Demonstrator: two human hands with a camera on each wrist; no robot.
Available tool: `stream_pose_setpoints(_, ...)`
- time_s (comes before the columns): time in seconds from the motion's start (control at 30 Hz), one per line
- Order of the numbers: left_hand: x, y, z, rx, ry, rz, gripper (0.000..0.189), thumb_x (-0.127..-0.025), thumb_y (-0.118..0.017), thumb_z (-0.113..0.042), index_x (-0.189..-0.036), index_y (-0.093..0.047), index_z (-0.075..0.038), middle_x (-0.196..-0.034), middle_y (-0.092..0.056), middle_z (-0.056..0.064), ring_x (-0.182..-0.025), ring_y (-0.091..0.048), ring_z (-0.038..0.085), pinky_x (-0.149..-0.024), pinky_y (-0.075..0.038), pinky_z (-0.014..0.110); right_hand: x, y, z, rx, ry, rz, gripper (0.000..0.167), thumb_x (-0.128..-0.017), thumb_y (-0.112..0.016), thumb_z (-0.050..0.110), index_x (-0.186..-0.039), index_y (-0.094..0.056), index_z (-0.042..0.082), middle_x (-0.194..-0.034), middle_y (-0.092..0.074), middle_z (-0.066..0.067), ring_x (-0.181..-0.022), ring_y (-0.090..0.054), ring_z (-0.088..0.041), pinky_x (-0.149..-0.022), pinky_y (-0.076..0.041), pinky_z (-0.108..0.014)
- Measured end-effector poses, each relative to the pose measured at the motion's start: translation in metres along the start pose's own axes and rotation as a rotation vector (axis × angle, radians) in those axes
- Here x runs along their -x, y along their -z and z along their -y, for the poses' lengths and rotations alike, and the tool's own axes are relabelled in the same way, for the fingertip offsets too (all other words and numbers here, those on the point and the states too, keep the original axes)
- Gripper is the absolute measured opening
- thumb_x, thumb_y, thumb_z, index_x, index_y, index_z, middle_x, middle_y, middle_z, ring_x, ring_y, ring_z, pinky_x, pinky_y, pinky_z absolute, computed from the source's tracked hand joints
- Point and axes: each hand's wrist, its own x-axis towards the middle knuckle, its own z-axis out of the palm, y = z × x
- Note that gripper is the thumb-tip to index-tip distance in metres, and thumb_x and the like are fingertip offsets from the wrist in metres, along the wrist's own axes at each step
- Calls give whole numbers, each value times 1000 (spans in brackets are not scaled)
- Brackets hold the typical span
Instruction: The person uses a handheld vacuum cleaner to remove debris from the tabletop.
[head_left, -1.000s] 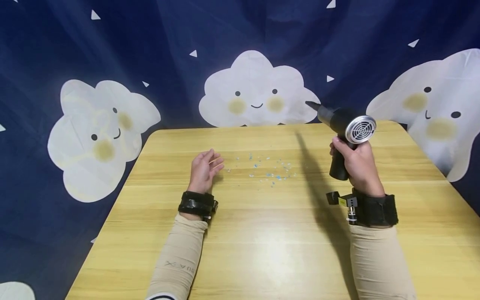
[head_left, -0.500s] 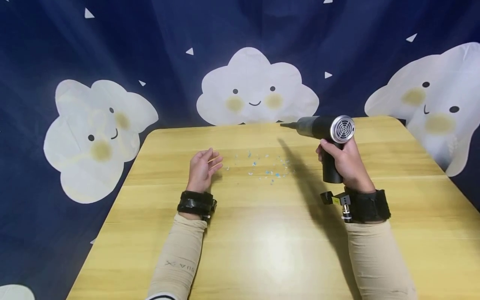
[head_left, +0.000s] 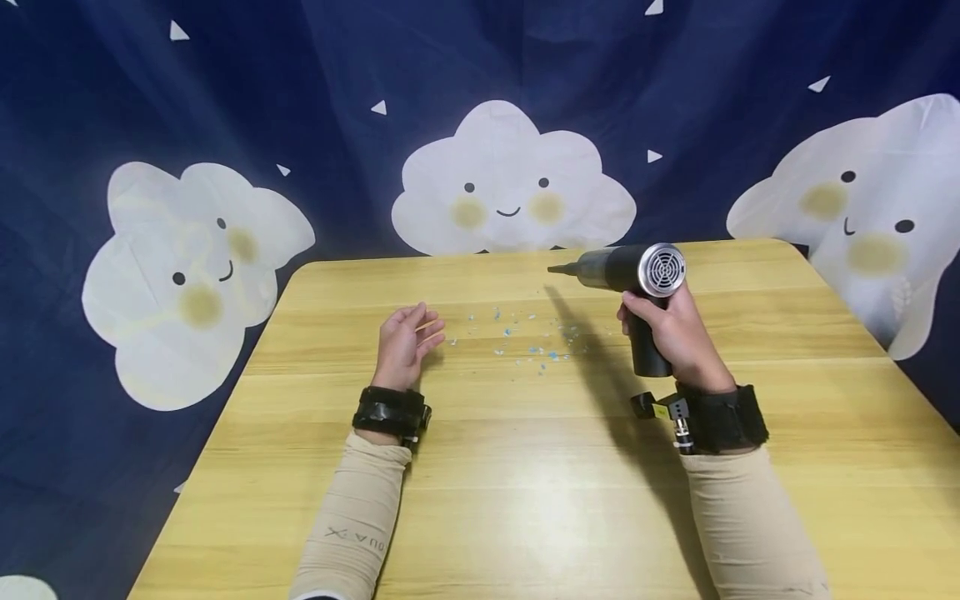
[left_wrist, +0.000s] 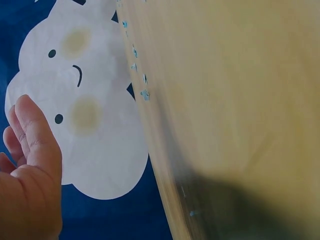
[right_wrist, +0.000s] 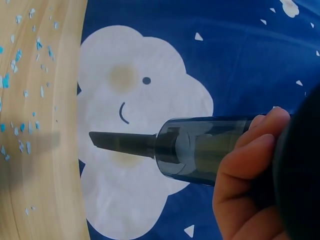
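My right hand [head_left: 678, 342] grips the upright handle of a black handheld vacuum cleaner [head_left: 624, 268], fingers curled round it. Its body has a silver round vent at the rear, a see-through dust cup [right_wrist: 192, 150] and a flat dark nozzle [right_wrist: 122, 142]. Held above the table, the nozzle points left, beyond a scatter of small blue and white scraps [head_left: 552, 355]. Left of those scraps is my left hand [head_left: 402, 343], holding nothing, its fingers loosely bent and turned toward them. In the left wrist view, part of the left hand [left_wrist: 35, 145] shows at the lower left.
The wooden table [head_left: 480, 467] carries the scraps near its far middle. A dark blue curtain [head_left: 345, 50] with smiling white clouds hangs right behind the far edge. Black camera straps wrap both wrists, and a long shadow falls across the table beneath the right arm.
My right hand has brought the vacuum cleaner to the left and lower, its nozzle now turned more level. My left hand has stayed about where it was.
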Motion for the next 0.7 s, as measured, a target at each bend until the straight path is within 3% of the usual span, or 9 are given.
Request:
stream_pose_setpoints(0.23,-2,1,1,-7,5,1,20,-100,-56,-20,-108,-50,-3,-102,-58,8,-97,-62,26,-82,-54,32,-1,-4,-3,22,-20,11,34,-95,-56,3,-120,-37,15,-76,-57,-6,-60,-56,-15,-56,-49,-25)
stream_pose_setpoints(0.43,0,-1,-1,-25,-8,-10,14,-99,-57,-21,-95,-53,-8,-107,-58,11,-85,-62,18,-81,-55,32,-3,-8,-6,26,-30,22,34,-95,-56,2,-120,-37,15,-77,-56,-8,-61,-56,-16,-58,-49,-26)
stream_pose_setpoints(0.7,0,0,3,-64,-17,-9,34,-100,-57,-23,-69,-53,-7,-91,-60,3,-76,-61,13,-68,-54,24,-5,-10,-13,65,-80,33,33,-96,-57,6,-121,-37,15,-78,-56,-9,-61,-56,-16,-59,-50,-28)
